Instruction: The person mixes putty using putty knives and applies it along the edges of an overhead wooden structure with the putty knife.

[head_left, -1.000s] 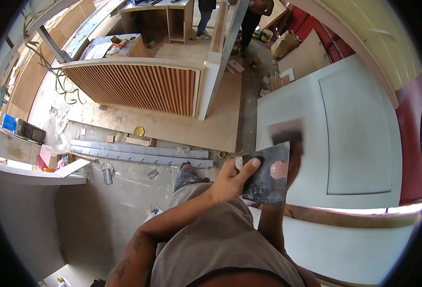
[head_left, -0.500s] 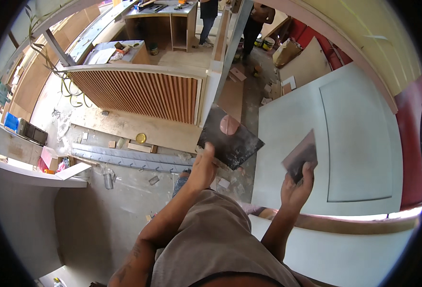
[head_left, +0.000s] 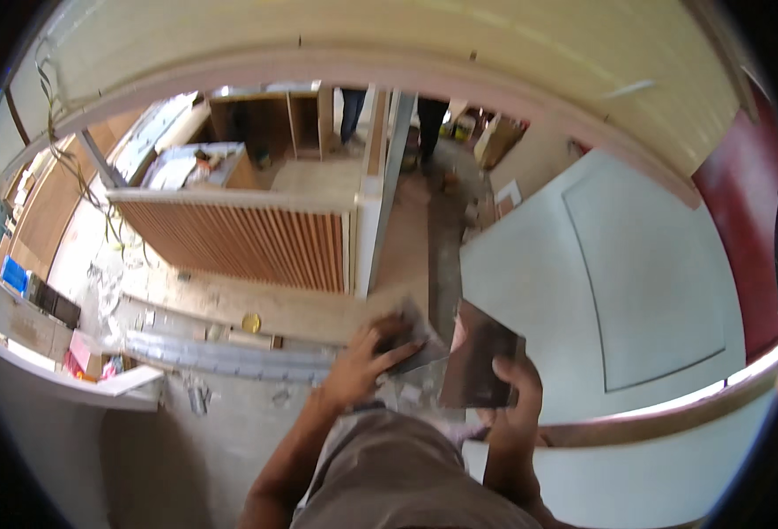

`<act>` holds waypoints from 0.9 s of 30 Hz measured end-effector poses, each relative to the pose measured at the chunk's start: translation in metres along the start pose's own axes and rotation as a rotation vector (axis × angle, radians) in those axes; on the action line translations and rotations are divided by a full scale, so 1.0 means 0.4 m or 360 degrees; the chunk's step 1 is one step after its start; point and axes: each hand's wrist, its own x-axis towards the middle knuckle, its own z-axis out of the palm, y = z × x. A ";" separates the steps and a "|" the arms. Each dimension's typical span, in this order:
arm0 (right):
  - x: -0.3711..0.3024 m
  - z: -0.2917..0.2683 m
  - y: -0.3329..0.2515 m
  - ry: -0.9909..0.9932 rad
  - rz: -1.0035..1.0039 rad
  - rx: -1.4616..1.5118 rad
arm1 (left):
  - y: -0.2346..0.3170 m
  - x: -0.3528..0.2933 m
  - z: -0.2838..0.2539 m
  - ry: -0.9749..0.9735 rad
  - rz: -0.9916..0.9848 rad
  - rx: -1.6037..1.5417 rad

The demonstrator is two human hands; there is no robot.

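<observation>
My left hand [head_left: 353, 368] is closed on a dark, flat putty plate [head_left: 420, 339], now tilted, its fingers reaching across one face. Close by on the right, my right hand [head_left: 519, 397] grips a dark, thin putty spreader [head_left: 481, 360], thumb over its face. A patch of pink putty [head_left: 458, 333] shows at the spreader's left edge. The two plates are held side by side in front of my body, their near edges almost meeting; whether they touch I cannot tell. Motion blurs the left plate.
A pale panel [head_left: 530, 282] with a dark grooved outline stands to the right. Ahead is a slatted wooden counter front [head_left: 239, 242]. A beam [head_left: 318, 66] crosses above. Metal strips [head_left: 230, 357] and scraps lie on the floor. Two people's legs [head_left: 351, 115] show at the back.
My view has tipped upward, bringing more of the beam in. Both hands have come closer together; the left plate has turned, and the pink blob on its face is no longer visible.
</observation>
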 end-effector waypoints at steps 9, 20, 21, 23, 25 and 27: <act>0.021 -0.041 0.061 0.0061 0.0281 0.0048 | 0.090 0.039 0.009 0.0392 0.0016 -0.0378; 0.110 0.203 -0.324 -0.0201 -0.1383 -0.0705 | 0.074 0.026 0.011 0.0907 -0.0987 -0.2541; 0.115 0.255 -0.355 -0.0181 -0.1493 -0.0840 | 0.054 0.016 0.019 0.0843 -0.1036 -0.2596; 0.132 0.364 -0.418 -0.0160 -0.1813 -0.1173 | 0.048 0.030 0.020 0.0844 -0.1018 -0.2616; 0.173 0.467 -0.455 -0.0192 -0.2020 -0.1354 | 0.043 0.032 0.006 0.0868 -0.1036 -0.2606; 0.206 0.565 -0.479 -0.0245 -0.2361 -0.1142 | 0.044 0.026 -0.007 0.0909 -0.1019 -0.2645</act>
